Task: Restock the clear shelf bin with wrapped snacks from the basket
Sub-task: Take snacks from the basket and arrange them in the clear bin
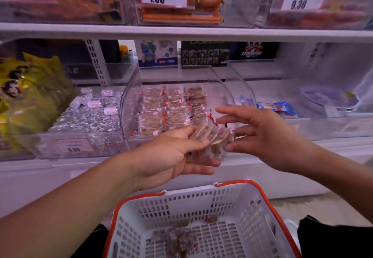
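**Fan of wrapped snacks held before the clear bin**

At centre frame of the head view, the left hand (171, 152) grips a fan of wrapped snacks (212, 138), fingers curled beneath and thumb on top. From the right, the right hand (260, 134) reaches in with spread fingers, its thumb tip at the fan's edge. Just behind stands the clear shelf bin (133, 100), holding three tidy rows of packets. Low in the frame sits the white, orange-rimmed basket (252, 213), a few loose snacks (177, 239) on its floor.
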Demonstrator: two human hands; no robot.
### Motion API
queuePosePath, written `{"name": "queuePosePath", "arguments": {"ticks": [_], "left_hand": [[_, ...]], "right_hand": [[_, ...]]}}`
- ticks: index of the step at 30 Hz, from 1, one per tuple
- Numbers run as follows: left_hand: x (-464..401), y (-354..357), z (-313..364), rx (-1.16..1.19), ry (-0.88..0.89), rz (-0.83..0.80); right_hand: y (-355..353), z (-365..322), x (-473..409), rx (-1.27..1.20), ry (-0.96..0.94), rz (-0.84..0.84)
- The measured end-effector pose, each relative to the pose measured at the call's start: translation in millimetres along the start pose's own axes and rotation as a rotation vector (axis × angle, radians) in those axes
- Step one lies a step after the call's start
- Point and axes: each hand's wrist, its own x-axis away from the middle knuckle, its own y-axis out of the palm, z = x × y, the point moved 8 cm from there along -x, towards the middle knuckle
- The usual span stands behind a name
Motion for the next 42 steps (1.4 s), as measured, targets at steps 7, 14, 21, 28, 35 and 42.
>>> {"name": "queuePosePath", "arguments": {"ticks": [7,14,21,28,35,42], "left_hand": [[-2,5,1,-0.166,0.070,0.049],[2,4,8,-0.212,0.096,0.099],[-1,-8,14,-0.496,0.098,0.176],[-5,-19,27,-0.542,0.154,0.313],[-20,-23,38,-0.372,0.244,0.363],[-23,-82,91,-1.127,0.409,0.642]], "right_hand": [[16,-5,10,0.068,-0.086,-0.015],[24,-10,13,-0.006,-0.115,0.041],[21,-29,13,0.330,-0.234,0.090],[16,-49,6,0.471,-0.302,0.122],[25,-65,-26,0.811,-0.267,0.072],[7,-32,-141,1.175,-0.008,-0.213]]}}
